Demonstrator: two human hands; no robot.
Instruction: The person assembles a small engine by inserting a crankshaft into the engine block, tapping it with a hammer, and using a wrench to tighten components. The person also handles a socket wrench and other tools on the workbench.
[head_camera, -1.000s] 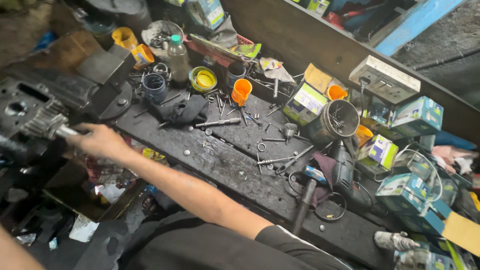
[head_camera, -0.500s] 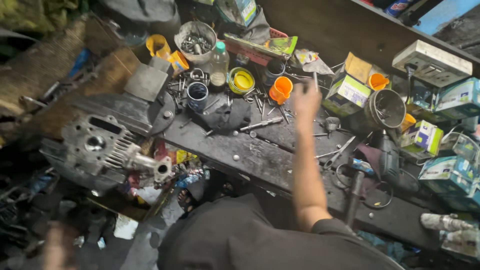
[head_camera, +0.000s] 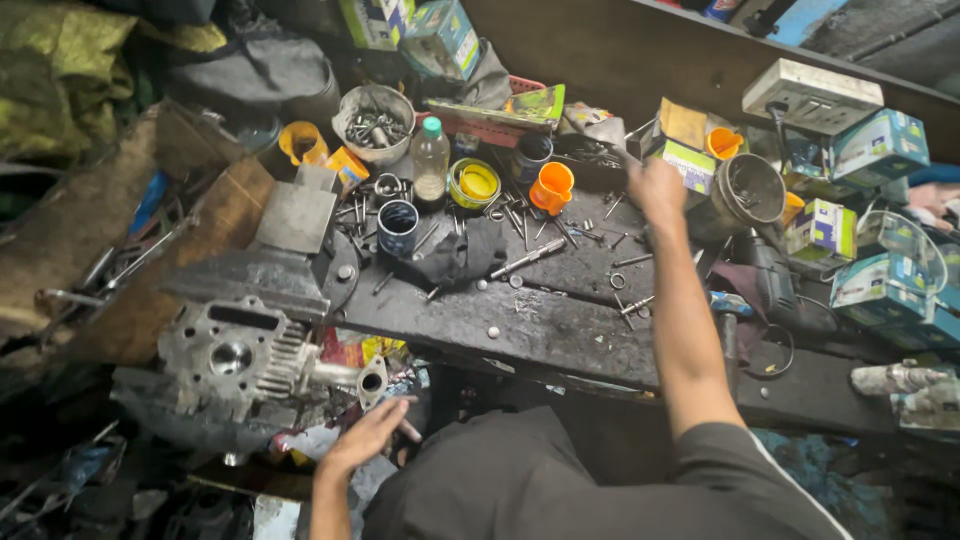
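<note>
Item: finned engine head (head_camera: 250, 362), lower left of frame, overhanging its block; my left hand (head_camera: 368, 437) open just below its pipe, right hand (head_camera: 655, 187) upper centre, fingers unreadable, over loose bolts (head_camera: 528, 258); I judge a nudge could topple it.

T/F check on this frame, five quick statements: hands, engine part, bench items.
1. The right hand reaches over the bench near the orange cup. True.
2. The left hand grips the engine cylinder head. False: it is open, just below the head's pipe.
3. The clear bottle has a green cap. True.
4. The metal bowl is empty. False: it holds bolts.
5. The right hand holds a hammer. False: no hammer in it.
</note>
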